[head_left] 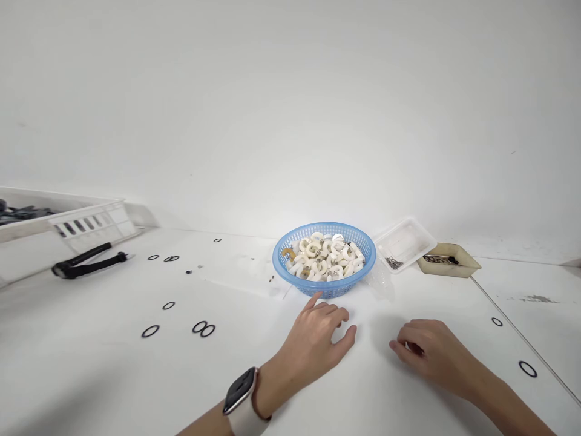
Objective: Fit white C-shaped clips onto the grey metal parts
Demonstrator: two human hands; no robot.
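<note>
A blue plastic basket [324, 289] stands in front of me, filled with white and cream curved plastic pieces [324, 257] that have small metal parts on them. My left hand [318, 336] is just below its near rim, the index finger close to the basket wall; whether it touches, I cannot tell. Its fingers are spread with the thumb out, and nothing shows in them. To the right, low over the white table [376, 387], my right hand [429, 351] is curled with thumb and fingers together. Anything inside that grip is hidden.
Right of the basket are a clear plastic bag [380, 281], a tilted white tray [403, 242] with small metal pieces, and a cream bin [447, 269]. Black rings [207, 330] lie scattered. At left are a black strap-like item [91, 264] and a white crate [97, 227].
</note>
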